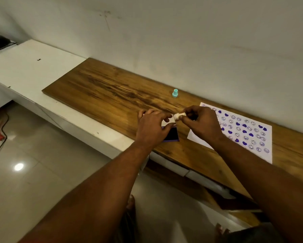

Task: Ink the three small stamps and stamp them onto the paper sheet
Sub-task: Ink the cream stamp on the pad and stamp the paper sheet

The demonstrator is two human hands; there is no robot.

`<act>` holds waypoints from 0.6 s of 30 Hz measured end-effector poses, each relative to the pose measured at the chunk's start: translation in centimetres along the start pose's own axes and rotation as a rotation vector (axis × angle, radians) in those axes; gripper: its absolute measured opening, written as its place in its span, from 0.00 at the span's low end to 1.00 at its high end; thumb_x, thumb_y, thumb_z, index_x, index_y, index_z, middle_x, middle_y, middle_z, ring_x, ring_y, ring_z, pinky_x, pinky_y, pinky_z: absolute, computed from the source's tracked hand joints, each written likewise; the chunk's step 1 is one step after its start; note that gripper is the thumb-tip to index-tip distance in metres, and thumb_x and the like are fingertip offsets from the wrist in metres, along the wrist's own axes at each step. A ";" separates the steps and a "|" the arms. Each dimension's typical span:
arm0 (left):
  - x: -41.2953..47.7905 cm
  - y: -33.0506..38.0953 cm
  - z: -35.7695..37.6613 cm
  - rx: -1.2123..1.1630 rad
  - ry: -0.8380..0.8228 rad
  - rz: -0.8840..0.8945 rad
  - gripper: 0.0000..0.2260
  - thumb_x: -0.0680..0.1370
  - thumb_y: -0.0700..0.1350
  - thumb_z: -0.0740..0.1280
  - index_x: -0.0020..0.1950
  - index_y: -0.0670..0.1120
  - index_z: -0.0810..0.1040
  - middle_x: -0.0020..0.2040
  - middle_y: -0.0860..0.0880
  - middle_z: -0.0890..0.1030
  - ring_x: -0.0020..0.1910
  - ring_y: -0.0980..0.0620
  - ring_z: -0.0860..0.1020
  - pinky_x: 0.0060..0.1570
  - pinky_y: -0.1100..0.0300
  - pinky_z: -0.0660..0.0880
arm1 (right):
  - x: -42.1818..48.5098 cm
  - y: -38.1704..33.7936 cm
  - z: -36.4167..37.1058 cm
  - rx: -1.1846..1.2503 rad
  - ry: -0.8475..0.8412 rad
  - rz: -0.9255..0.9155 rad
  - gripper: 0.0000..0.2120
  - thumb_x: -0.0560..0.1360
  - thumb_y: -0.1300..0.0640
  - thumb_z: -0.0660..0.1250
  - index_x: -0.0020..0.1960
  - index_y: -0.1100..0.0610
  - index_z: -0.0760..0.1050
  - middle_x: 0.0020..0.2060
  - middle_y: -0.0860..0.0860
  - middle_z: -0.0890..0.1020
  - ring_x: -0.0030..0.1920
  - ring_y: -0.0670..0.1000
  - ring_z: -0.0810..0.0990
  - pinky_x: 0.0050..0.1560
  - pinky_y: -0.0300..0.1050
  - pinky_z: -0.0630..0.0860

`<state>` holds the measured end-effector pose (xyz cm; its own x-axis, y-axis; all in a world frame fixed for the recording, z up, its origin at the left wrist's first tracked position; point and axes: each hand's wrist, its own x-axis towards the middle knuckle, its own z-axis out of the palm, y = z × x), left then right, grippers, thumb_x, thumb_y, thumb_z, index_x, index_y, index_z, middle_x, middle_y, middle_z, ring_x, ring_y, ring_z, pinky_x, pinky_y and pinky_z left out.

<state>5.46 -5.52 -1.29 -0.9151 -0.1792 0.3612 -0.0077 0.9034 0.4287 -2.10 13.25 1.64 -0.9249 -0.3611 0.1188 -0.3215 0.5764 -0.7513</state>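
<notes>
White stamp [177, 116] — pinched in right hand [202, 122] fingertips, just above ink pad [172, 135] near desk [103, 92] edge. Left hand [151, 128] curled on white lid [166, 122] of the pad. Teal stamp [175, 93] upright behind; paper sheet [252, 130] to the right — covered in blue prints.

Both forearms are stretched forward and the hands are brought close together. The left hand [154, 128] is held palm-down, fingers curled. A white stamp [177, 116] is pinched by the right hand [202, 124].
</notes>
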 end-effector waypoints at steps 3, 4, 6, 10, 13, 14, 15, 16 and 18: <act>0.3 0.4 0.0 -0.010 -0.021 -0.008 0.16 0.77 0.61 0.71 0.62 0.57 0.84 0.52 0.59 0.85 0.60 0.53 0.78 0.63 0.49 0.62 | -0.3 0.5 0.3 -0.028 -0.009 -0.021 0.10 0.75 0.51 0.75 0.55 0.53 0.86 0.38 0.39 0.83 0.40 0.33 0.81 0.36 0.23 0.71; 0.4 0.6 0.1 -0.016 -0.034 0.006 0.16 0.78 0.61 0.70 0.62 0.57 0.84 0.52 0.59 0.85 0.60 0.53 0.78 0.62 0.50 0.62 | -0.4 0.8 0.4 -0.032 -0.012 -0.026 0.10 0.76 0.52 0.75 0.55 0.54 0.85 0.38 0.39 0.82 0.40 0.31 0.81 0.36 0.23 0.71; 0.6 0.8 0.5 -0.023 -0.055 0.023 0.15 0.78 0.61 0.71 0.62 0.57 0.84 0.52 0.60 0.85 0.60 0.54 0.78 0.60 0.53 0.61 | -0.4 1.0 0.4 -0.026 -0.011 -0.024 0.10 0.76 0.52 0.75 0.55 0.54 0.85 0.38 0.39 0.82 0.40 0.30 0.80 0.36 0.23 0.71; 0.8 0.8 1.0 -0.028 -0.071 0.023 0.18 0.76 0.63 0.72 0.63 0.58 0.84 0.53 0.60 0.85 0.60 0.55 0.78 0.61 0.53 0.61 | -0.2 1.0 0.3 -0.027 -0.020 -0.013 0.12 0.76 0.49 0.75 0.56 0.53 0.85 0.40 0.42 0.84 0.39 0.35 0.82 0.37 0.23 0.72; 0.9 0.7 1.0 -0.014 -0.031 0.016 0.16 0.77 0.61 0.72 0.62 0.57 0.84 0.51 0.59 0.85 0.58 0.54 0.78 0.59 0.54 0.61 | -0.2 0.9 0.4 -0.026 -0.032 -0.017 0.12 0.76 0.47 0.74 0.55 0.52 0.85 0.40 0.41 0.84 0.40 0.33 0.81 0.37 0.23 0.72; 0.9 0.6 1.0 -0.007 -0.023 0.014 0.16 0.77 0.62 0.72 0.61 0.58 0.85 0.50 0.60 0.85 0.57 0.54 0.78 0.59 0.54 0.61 | -0.2 0.8 0.5 -0.021 -0.030 -0.009 0.12 0.76 0.45 0.74 0.55 0.51 0.86 0.40 0.41 0.84 0.40 0.34 0.82 0.36 0.24 0.72; 0.9 0.6 1.0 0.000 -0.020 0.014 0.17 0.77 0.63 0.71 0.61 0.58 0.85 0.49 0.60 0.85 0.57 0.55 0.78 0.58 0.53 0.61 | -0.1 0.7 0.5 -0.019 -0.023 0.004 0.13 0.76 0.43 0.74 0.54 0.51 0.86 0.39 0.40 0.84 0.40 0.36 0.82 0.35 0.25 0.71; 0.8 0.6 1.0 0.006 -0.018 0.019 0.17 0.76 0.65 0.71 0.60 0.58 0.85 0.49 0.61 0.85 0.56 0.55 0.78 0.57 0.54 0.61 | 0.0 0.6 0.5 -0.024 -0.011 0.016 0.14 0.76 0.41 0.73 0.53 0.50 0.86 0.38 0.40 0.84 0.39 0.37 0.82 0.36 0.26 0.70; 0.8 0.7 1.0 0.015 -0.003 0.032 0.17 0.76 0.66 0.70 0.59 0.58 0.85 0.48 0.61 0.85 0.55 0.56 0.78 0.56 0.54 0.61 | 0.2 0.6 0.6 -0.047 0.009 0.031 0.16 0.76 0.40 0.72 0.53 0.51 0.87 0.35 0.41 0.83 0.37 0.39 0.82 0.36 0.32 0.71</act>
<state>4.35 -4.63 -1.55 -0.9161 -0.1494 0.3721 0.0153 0.9143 0.4047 -2.35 13.10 0.87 -0.9364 -0.3357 0.1018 -0.3014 0.6214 -0.7232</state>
